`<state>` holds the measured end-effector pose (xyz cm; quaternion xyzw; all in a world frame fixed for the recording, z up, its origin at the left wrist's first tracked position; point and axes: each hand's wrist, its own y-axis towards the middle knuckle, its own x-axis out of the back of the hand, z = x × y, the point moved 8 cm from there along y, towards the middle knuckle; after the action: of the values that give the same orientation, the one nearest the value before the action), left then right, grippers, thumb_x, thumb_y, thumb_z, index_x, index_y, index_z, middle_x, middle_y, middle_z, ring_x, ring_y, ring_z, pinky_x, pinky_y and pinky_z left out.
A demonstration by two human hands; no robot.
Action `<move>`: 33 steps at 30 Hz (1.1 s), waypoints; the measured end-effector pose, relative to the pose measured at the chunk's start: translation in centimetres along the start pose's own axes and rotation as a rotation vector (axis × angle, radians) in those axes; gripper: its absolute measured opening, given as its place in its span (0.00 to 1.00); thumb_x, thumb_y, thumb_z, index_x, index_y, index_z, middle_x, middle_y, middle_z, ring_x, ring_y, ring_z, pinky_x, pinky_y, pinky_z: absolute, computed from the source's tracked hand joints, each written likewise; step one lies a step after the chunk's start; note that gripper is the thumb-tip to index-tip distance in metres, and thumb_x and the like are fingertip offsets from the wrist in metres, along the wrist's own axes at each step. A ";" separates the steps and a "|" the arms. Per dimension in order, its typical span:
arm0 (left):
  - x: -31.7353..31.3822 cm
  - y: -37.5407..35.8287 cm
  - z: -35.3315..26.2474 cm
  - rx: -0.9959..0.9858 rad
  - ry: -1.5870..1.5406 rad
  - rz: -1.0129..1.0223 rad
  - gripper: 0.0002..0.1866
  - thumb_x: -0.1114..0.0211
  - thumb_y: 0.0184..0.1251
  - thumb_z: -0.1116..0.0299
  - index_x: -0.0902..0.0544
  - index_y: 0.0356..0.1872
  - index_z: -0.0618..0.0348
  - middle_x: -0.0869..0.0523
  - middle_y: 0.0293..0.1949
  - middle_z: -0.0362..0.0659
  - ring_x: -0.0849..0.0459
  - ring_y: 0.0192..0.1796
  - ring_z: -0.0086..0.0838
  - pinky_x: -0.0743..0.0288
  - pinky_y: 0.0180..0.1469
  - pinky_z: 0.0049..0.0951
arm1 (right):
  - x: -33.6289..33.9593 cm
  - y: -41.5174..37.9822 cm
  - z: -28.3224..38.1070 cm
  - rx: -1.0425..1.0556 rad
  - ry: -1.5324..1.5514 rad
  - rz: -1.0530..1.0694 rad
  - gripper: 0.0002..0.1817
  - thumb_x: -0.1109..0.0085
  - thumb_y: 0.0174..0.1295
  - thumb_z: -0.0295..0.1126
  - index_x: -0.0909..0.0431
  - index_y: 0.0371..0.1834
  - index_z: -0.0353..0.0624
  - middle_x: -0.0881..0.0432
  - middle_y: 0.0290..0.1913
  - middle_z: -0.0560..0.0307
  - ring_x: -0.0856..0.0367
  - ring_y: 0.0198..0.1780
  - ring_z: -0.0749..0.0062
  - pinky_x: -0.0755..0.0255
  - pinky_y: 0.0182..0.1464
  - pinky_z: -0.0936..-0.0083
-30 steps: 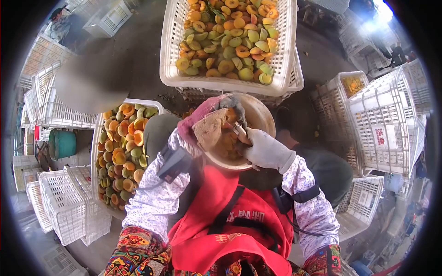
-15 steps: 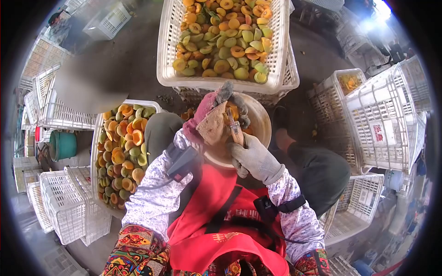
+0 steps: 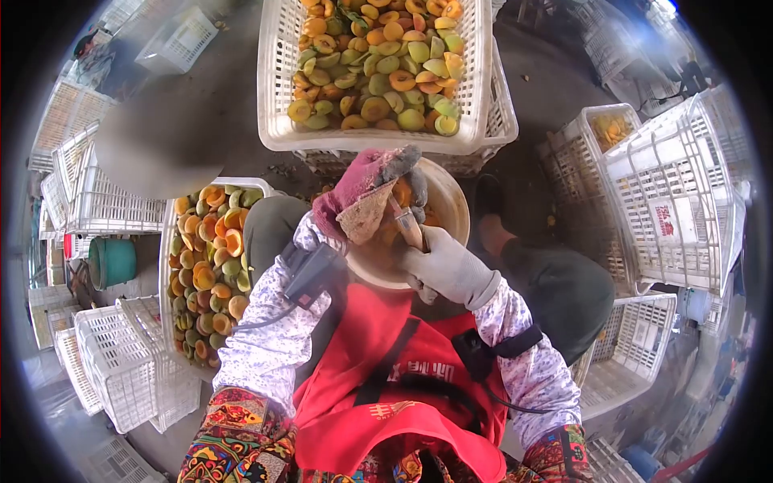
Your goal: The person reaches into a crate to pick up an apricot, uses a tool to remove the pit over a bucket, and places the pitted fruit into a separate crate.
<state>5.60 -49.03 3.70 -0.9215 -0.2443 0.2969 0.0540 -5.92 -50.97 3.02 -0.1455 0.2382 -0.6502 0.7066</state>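
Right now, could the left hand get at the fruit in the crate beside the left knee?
Probably not directly: the left hand holds a fruit piece, and the knee lies between hand and crate.

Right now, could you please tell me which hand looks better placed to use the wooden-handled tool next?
Probably the right hand: it holds the wooden-handled tool, its metal end near the fruit, while the left hand is occupied holding that.

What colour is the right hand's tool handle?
The short tool handle is brown, clearest in the head view.
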 end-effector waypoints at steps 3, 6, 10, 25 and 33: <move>0.1 0.0 0.4 -0.025 0.073 -0.067 0.22 0.40 0.71 0.53 0.20 0.26 0.63 0.19 0.22 0.44 0.20 0.23 0.28 0.25 0.25 0.27 | 0.4 0.6 -1.2 0.008 0.116 -0.017 0.10 0.50 0.63 0.33 0.26 0.30 0.36 0.25 0.18 0.59 0.26 0.15 0.74 0.31 0.19 0.77; 0.9 0.4 0.4 -0.102 0.059 -0.238 0.21 0.39 0.70 0.53 0.21 0.28 0.63 0.20 0.23 0.43 0.20 0.23 0.28 0.25 0.24 0.28 | 0.7 1.2 -1.8 0.005 0.171 -0.052 0.10 0.49 0.63 0.33 0.26 0.32 0.37 0.24 0.19 0.58 0.25 0.16 0.74 0.31 0.20 0.77; 1.0 0.0 0.3 -0.095 -0.019 -0.286 0.20 0.37 0.69 0.54 0.20 0.29 0.64 0.20 0.24 0.42 0.21 0.23 0.28 0.25 0.25 0.28 | 1.3 0.3 -0.1 0.010 -0.011 -0.110 0.12 0.48 0.63 0.34 0.28 0.38 0.35 0.22 0.19 0.54 0.20 0.19 0.66 0.28 0.23 0.71; 1.5 -0.7 -0.1 -0.177 -0.124 -0.317 0.23 0.42 0.71 0.50 0.20 0.28 0.63 0.19 0.22 0.46 0.19 0.23 0.34 0.24 0.26 0.30 | -0.6 -0.6 2.2 0.538 -0.700 -0.612 0.11 0.47 0.59 0.28 0.28 0.42 0.34 0.21 0.31 0.38 0.20 0.34 0.44 0.26 0.38 0.58; 0.5 0.3 1.3 0.036 0.085 -0.052 0.21 0.42 0.71 0.52 0.19 0.28 0.61 0.19 0.23 0.42 0.20 0.25 0.27 0.26 0.30 0.28 | 1.0 -1.0 1.5 0.414 -0.684 -0.566 0.13 0.46 0.59 0.28 0.30 0.43 0.31 0.21 0.25 0.38 0.18 0.29 0.45 0.27 0.32 0.61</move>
<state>5.35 -49.08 2.26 -0.9256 -0.2602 0.2603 0.0887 -5.92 -52.18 4.65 -0.2663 -0.1906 -0.7655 0.5538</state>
